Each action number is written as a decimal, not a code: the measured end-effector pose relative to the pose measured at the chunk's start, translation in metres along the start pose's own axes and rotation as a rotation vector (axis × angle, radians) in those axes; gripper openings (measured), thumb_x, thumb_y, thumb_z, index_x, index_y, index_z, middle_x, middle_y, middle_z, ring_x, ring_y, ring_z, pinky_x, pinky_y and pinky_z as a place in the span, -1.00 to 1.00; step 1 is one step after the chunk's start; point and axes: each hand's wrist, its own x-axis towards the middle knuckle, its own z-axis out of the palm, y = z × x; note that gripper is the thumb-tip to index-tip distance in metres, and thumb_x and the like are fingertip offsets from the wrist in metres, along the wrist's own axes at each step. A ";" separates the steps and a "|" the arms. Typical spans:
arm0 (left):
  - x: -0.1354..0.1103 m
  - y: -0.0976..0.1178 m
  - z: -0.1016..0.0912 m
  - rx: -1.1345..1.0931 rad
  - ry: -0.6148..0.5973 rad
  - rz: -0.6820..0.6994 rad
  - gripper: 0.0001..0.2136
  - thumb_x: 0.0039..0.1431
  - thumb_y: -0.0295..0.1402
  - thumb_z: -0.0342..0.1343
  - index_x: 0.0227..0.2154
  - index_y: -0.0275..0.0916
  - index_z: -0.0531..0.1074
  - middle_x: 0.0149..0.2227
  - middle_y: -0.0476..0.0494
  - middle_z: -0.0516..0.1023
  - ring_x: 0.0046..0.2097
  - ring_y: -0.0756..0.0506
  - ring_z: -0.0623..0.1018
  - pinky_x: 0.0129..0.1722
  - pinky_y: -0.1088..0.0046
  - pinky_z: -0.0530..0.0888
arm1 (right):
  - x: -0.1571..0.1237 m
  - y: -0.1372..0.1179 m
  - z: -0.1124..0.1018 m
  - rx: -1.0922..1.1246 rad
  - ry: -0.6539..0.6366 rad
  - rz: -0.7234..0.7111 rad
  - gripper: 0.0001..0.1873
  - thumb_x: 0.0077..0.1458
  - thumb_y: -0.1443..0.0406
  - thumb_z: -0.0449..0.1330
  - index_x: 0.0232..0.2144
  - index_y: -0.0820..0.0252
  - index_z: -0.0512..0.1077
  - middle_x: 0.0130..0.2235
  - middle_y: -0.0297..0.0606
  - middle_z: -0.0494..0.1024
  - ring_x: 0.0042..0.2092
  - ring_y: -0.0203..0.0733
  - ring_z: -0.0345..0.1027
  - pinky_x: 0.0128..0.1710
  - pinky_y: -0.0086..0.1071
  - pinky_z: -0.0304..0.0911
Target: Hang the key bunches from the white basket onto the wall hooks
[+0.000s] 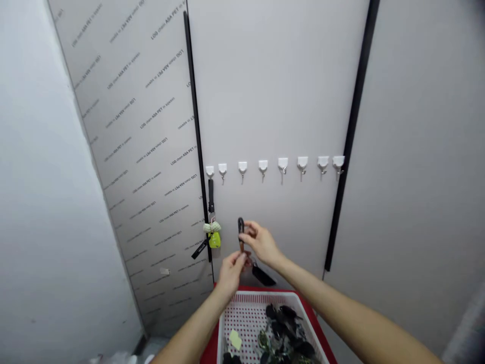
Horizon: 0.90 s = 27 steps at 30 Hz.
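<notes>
Both hands hold one keychain (241, 227) in front of the panel, above the basket. My right hand (262, 243) pinches its dark strap loop, which points upward. Just below, the fingers of my left hand (230, 272) are closed on the keychain's lower part, where something brownish shows between the hands. A black tag (263, 276) dangles from it to the right. Fingers partly cover the middle of the keychain. To the left, another keychain with a black strap (211, 196), a pale bow (211, 227) and a yellow-green charm (214, 240) hangs from the leftmost hook (209, 172).
Several white adhesive hooks (262, 166) run in a row across the grey panel (276, 91). Black vertical strips (195, 106) flank it. Below, a white perforated basket (242, 303) on a red surface (318, 323) contains several dark keychains (284, 328) and a pale yellow piece (235, 339).
</notes>
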 end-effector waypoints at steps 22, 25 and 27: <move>0.088 0.055 -0.041 0.171 0.337 0.017 -0.81 -0.18 -0.51 -0.09 -0.43 -0.31 0.34 -0.42 -0.09 0.42 -0.40 0.04 0.38 -0.44 0.56 0.29 | 0.108 -0.026 0.016 -0.183 0.282 0.060 -0.73 -0.20 0.22 -0.02 -0.52 0.32 0.35 -0.56 -0.29 0.41 -0.56 -0.41 0.22 -0.55 -0.54 0.13; 0.083 0.043 -0.046 0.302 0.370 0.094 -0.73 -0.19 -0.53 -0.07 -0.31 -0.34 0.29 -0.26 -0.17 0.37 -0.24 0.00 0.35 -0.23 0.50 0.25 | 0.076 -0.016 0.006 -0.244 0.172 0.005 -0.72 -0.19 0.23 -0.02 -0.44 0.32 0.34 -0.48 -0.28 0.41 -0.50 -0.42 0.23 -0.49 -0.54 0.13; 0.071 0.034 -0.045 0.371 0.395 0.160 -0.67 -0.19 -0.52 -0.06 -0.25 -0.33 0.24 -0.20 -0.17 0.32 -0.18 -0.01 0.32 -0.18 0.47 0.22 | 0.044 -0.001 -0.004 -0.291 -0.012 0.029 -0.73 -0.19 0.27 -0.01 -0.40 0.33 0.33 -0.45 -0.28 0.42 -0.48 -0.42 0.23 -0.46 -0.54 0.13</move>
